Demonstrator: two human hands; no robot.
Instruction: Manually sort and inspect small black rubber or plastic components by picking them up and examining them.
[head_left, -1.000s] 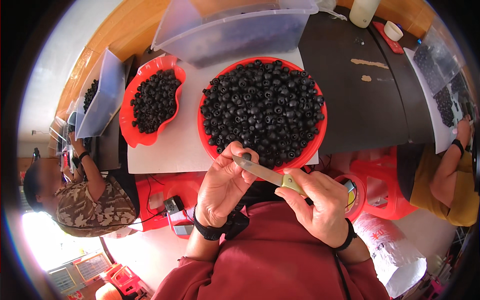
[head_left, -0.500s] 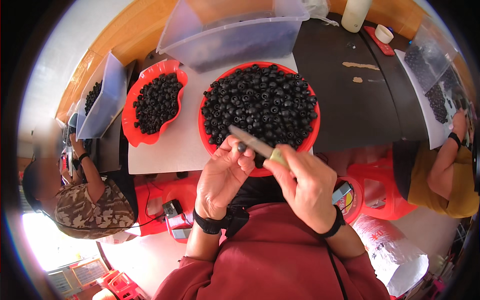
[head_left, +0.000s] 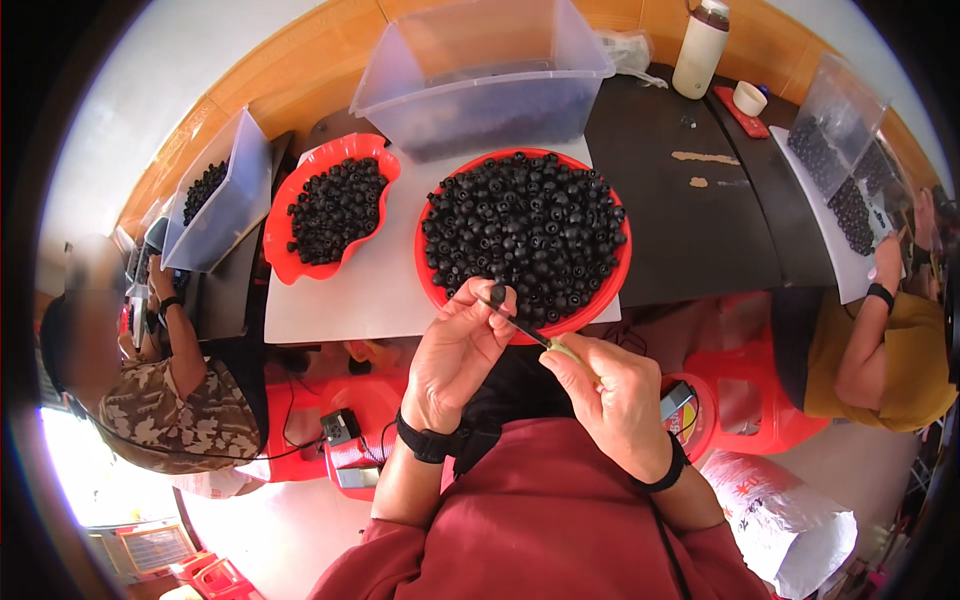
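My left hand pinches a small round black part between thumb and fingers, just over the near rim of a round red basin. Heaped in that basin are a great many black knob-like parts, some showing a round hole. My right hand grips a small knife by its pale green handle. The blade points left and up, its edge turned toward me, and its tip is at the held part; whether it cuts in, I cannot tell.
Left of the basin stands a scalloped red tray with more black parts. Behind is a clear plastic bin. A bottle and a white cup stand at the back right. Co-workers sit on either side, one in a camouflage shirt.
The knife has turned from showing its flat side to nearly edge-on, and its tip has dropped to the held part. My head view has shifted slightly.
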